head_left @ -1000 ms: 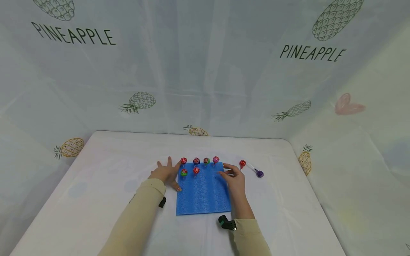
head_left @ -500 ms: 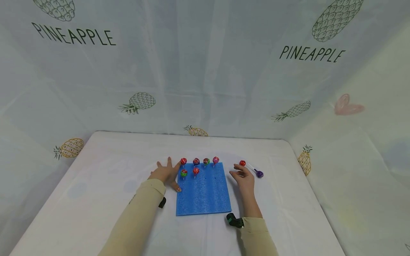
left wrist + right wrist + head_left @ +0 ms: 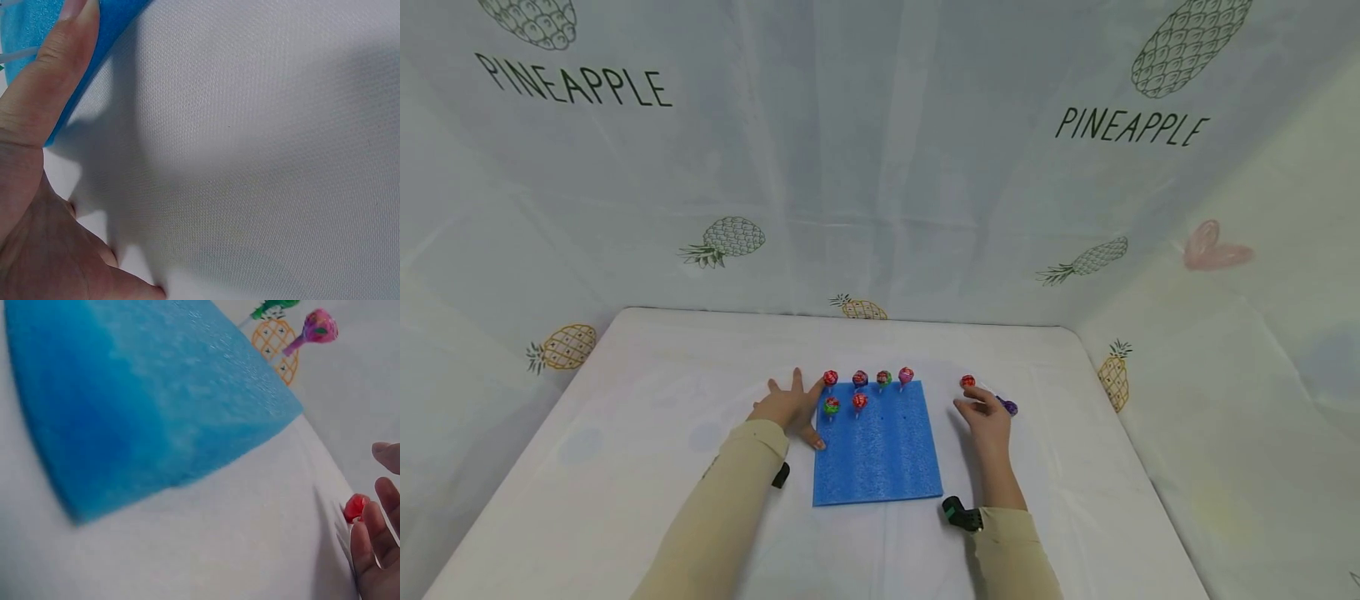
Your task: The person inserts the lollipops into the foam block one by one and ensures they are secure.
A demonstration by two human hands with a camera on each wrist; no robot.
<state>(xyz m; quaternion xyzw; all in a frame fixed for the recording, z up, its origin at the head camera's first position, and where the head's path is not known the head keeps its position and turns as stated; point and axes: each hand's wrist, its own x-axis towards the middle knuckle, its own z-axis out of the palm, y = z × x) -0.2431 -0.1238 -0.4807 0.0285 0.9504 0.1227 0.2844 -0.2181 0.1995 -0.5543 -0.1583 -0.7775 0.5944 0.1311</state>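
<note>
My left hand (image 3: 784, 409) rests with spread fingers at the left edge of a blue foam board (image 3: 880, 458); in the left wrist view its thumb (image 3: 59, 69) lies on the board. Several wrapped lollipops stand upright in the board, among them a pink lollipop (image 3: 906, 375) at the back right and a red lollipop (image 3: 860, 401) in the second row. My right hand (image 3: 988, 421) is right of the board, fingers apart and slightly bent. Its fingertips are right at a loose red lollipop (image 3: 967, 381) on the table. A purple lollipop (image 3: 1011, 407) lies behind the hand, partly hidden.
A white cloth covers the table (image 3: 700, 358), and a pineapple-printed curtain (image 3: 865, 167) rises behind it. Black cameras sit on both wrists, such as the right wrist camera (image 3: 961, 514). Table surface extends on both sides of the board.
My right hand has moved right, from the board's right edge to beside the loose red lollipop. The left hand and the board have stayed in place.
</note>
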